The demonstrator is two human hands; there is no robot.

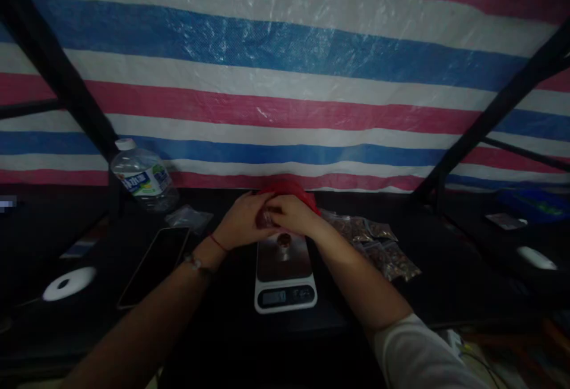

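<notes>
Forearms fill the near foreground, the right one in a white sleeve (pixel 423 350), the left bare with a red thread and a bracelet at the wrist. Behind everything hangs a striped tarpaulin (pixel 285 62) in red, white and blue, crossed by black frame bars at left and right. Dark table (pixel 214 318) runs the full width, dim light. Centre: a small kitchen scale (pixel 285 279), steel platform, display toward the near edge, a small dark item on the platform's far part. Right of the scale, a heap of clear packets (pixel 378 243) with brownish contents. Left of it, a dark phone (pixel 154 265) lying flat; further left a white round disc (pixel 69 283); far left, a plastic water bottle (pixel 142 178), tilted. Left hand (pixel 243 223) and right hand (pixel 291 215) meet just above the scale's far end, fingers curled together around something small, blurred, cannot tell what. Red object (pixel 296 190) just behind the hands.
</notes>
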